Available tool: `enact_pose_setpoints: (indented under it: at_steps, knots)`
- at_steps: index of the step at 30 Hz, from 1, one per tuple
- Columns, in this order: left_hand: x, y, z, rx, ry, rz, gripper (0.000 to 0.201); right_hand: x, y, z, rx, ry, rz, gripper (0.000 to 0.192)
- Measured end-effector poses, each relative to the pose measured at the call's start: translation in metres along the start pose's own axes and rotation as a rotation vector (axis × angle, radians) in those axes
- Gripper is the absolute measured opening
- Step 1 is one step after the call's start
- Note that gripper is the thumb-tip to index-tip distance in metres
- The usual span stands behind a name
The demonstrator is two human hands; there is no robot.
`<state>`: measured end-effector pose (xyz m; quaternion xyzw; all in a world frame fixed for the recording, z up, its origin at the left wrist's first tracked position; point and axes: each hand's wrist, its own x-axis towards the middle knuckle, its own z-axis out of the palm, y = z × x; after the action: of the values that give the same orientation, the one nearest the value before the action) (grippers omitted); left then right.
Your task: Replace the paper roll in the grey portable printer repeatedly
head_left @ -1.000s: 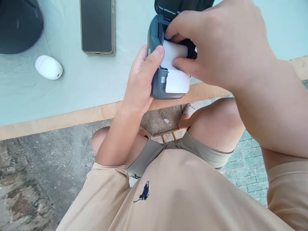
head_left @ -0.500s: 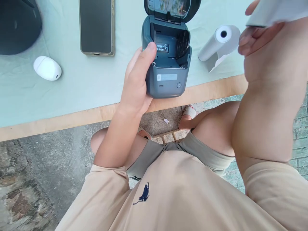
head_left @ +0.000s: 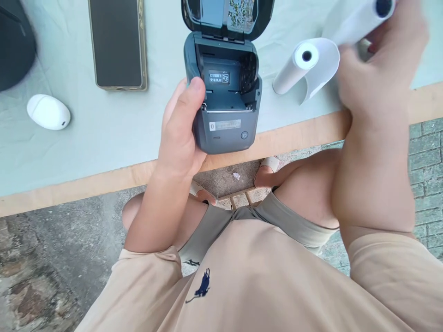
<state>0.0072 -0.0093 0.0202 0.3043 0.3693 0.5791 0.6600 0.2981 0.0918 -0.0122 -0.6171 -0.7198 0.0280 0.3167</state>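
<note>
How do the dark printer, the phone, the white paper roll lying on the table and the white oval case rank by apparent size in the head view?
1. Dark printer, lid open.
2. Phone, partly cut off at the top.
3. White paper roll.
4. White oval case, roughly alike; order unsure.

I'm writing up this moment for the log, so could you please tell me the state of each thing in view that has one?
Printer: lid open, paper bay empty, held by the left hand.
Roll on table: lying on its side, loose end partly unrolled.
Roll in hand: gripped by the right hand, off the table, blurred.
Phone: flat, screen dark.
White case: closed, lying on the cloth.
</note>
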Motion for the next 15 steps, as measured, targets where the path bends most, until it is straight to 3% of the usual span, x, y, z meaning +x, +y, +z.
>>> enact_pose_setpoints:
  at_steps: [2,4,6,7,8,10,11,13,15]
  knots:
    - [0.000,0.001,-0.001,0.009,0.006,-0.010,0.031,-0.006,-0.011,-0.003,-0.014,-0.043,-0.081,0.052]
    - [0.001,-0.002,-0.002,0.006,0.021,0.017,0.033,-0.014,-0.026,-0.010,0.035,0.060,-0.193,0.063]
    - [0.002,-0.006,-0.002,-0.008,0.031,0.055,0.035,-0.022,-0.044,-0.015,0.084,0.207,-0.281,0.050]
    - [0.003,-0.008,-0.002,-0.013,0.032,0.065,0.035,-0.025,-0.054,-0.016,0.078,0.218,-0.300,0.043]
    - [0.004,-0.009,-0.002,-0.016,0.032,0.067,0.034,-0.028,-0.064,-0.016,0.065,0.175,-0.282,0.044]
    - [0.005,-0.011,-0.002,-0.017,0.032,0.067,0.034,-0.030,-0.081,-0.009,-0.003,-0.018,-0.411,0.061]
    - [0.005,-0.012,-0.003,-0.021,0.029,0.073,0.035,-0.030,-0.087,-0.005,-0.058,-0.065,-0.384,0.064]
    - [0.004,-0.012,-0.003,-0.032,0.026,0.088,0.036,-0.029,-0.094,0.005,-0.175,-0.079,-0.314,0.064]
    - [0.003,-0.011,-0.003,-0.044,0.031,0.080,0.036,-0.029,-0.094,0.010,-0.264,-0.005,-0.261,0.057]
